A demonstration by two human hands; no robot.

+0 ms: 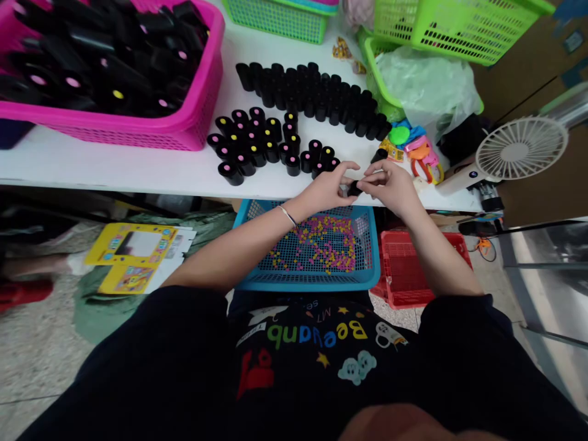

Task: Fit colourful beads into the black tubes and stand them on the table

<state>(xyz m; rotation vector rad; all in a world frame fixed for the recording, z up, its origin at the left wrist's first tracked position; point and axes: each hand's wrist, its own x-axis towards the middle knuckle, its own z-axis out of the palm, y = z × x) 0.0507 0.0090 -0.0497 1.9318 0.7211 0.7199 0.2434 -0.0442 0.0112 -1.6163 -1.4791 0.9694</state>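
At the table's front edge, a short black cylinder (353, 189) sits between my two hands. My left hand (327, 186) curls thumb and fingers around it from the left. The fingertips of my right hand (389, 184) are pinched together at the cylinder's end; anything small between them is hidden. Just behind my right hand another black cylinder (379, 155) lies on the table. To the left of my hands stand several upright black cylinders (255, 138) with pink or yellow dots on top. Farther back is a dense block of black cylinders (316, 92) without visible dots.
A pink basket (209, 79) full of dotted black cylinders fills the table's left. Below my forearms, a blue basket (305, 285) holds small pink and yellow pieces. A red crate (408, 269), a small fan (521, 150) and green baskets (408, 27) are at the right.
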